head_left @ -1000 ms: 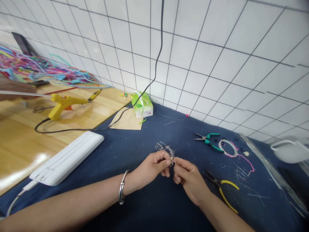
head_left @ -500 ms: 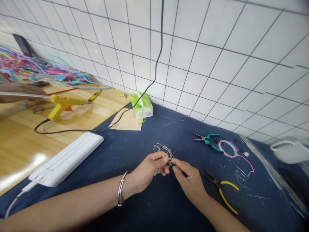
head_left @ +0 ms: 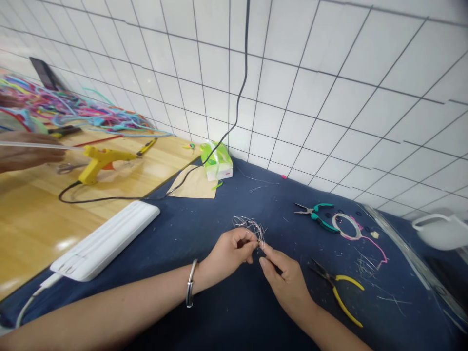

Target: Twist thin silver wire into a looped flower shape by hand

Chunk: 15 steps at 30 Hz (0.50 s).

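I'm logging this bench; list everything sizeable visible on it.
Wire bundle: one, silvery, centre
Pliers: two, teal and yellow handles, right
Ring: one, whitish, right
Scraps: several, silvery, right
Container: one, white, right
Tissue pack: one, green, centre
Paper: one, tan, centre
Power strip: one, white, left
Glue gun: one, yellow, left
Knife: one, yellow, left
Fuzzy strands: many, multicoloured, left
Slab: one, black, left
Cable: one, black, centre
Cloth: one, navy, foreground
Tabletop: one, tan, left
Co-worker's hand: one, left
Left hand: one, centre
Right hand: one, centre
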Each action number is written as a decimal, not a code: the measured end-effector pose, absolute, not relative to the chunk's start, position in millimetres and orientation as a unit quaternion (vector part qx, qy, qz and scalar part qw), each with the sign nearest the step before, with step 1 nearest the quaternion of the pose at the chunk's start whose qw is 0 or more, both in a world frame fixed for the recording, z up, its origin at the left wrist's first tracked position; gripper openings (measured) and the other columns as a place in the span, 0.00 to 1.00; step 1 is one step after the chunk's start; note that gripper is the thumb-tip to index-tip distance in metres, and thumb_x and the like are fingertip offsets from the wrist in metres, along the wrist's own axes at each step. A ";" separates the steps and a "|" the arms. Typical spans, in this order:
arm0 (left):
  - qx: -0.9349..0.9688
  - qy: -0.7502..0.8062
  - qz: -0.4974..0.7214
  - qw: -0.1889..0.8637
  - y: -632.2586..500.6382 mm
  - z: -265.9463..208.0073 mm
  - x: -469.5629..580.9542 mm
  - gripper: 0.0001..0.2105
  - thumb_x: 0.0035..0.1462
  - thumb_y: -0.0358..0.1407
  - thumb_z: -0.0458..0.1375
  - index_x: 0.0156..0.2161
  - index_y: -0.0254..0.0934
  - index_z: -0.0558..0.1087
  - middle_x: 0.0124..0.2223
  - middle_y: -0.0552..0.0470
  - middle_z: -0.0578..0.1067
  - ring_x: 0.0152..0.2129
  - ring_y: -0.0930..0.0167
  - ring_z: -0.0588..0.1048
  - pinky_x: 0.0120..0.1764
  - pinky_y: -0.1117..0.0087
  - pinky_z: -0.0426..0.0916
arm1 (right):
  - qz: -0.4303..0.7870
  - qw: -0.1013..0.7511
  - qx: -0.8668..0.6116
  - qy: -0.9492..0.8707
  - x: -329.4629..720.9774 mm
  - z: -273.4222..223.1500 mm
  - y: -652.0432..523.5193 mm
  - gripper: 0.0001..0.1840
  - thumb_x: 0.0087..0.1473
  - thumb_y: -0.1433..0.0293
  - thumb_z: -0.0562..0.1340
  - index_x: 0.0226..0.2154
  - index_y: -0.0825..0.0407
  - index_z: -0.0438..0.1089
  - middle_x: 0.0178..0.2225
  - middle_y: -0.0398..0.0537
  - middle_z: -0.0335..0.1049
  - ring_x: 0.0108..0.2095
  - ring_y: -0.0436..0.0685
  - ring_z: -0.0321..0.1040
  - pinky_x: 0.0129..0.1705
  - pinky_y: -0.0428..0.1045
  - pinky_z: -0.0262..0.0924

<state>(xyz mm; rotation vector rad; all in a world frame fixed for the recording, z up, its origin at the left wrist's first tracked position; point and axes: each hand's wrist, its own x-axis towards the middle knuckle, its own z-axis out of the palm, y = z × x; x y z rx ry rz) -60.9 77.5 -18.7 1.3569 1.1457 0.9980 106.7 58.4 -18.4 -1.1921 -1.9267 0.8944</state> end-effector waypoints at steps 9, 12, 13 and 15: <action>0.613 0.492 0.417 0.456 75.7 -22.8 -60.9 0.04 0.48 0.27 0.50 0.28 0.35 0.66 0.23 0.57 0.67 0.17 0.78 0.66 0.23 0.77 0.60 | 0.316 0.345 -0.434 -0.770 106.3 -16.7 55.5 0.19 0.55 0.70 0.54 0.50 0.48 0.65 0.44 0.49 0.71 0.43 0.57 0.68 0.46 0.53 0.63; 0.607 0.488 0.413 0.473 75.8 -20.2 -61.2 0.03 0.48 0.27 0.50 0.28 0.35 0.65 0.22 0.58 0.66 0.17 0.78 0.67 0.22 0.78 0.60 | 0.302 0.353 -0.445 -0.766 106.9 -13.0 54.8 0.17 0.54 0.71 0.55 0.47 0.49 0.67 0.42 0.49 0.72 0.42 0.56 0.68 0.45 0.51 0.63; 0.606 0.487 0.411 0.476 75.9 -19.2 -61.4 0.03 0.48 0.27 0.50 0.28 0.35 0.64 0.22 0.58 0.65 0.17 0.78 0.67 0.22 0.78 0.60 | 0.295 0.357 -0.451 -0.763 107.2 -11.1 54.4 0.16 0.54 0.71 0.55 0.46 0.49 0.68 0.40 0.49 0.72 0.40 0.55 0.69 0.44 0.50 0.63; 0.608 0.486 0.407 0.478 75.8 -17.6 -61.8 0.03 0.49 0.27 0.49 0.28 0.35 0.64 0.22 0.58 0.65 0.17 0.78 0.67 0.22 0.78 0.60 | 0.273 0.365 -0.465 -0.759 107.6 -6.8 53.1 0.13 0.54 0.72 0.55 0.43 0.50 0.69 0.35 0.48 0.72 0.35 0.54 0.69 0.39 0.48 0.64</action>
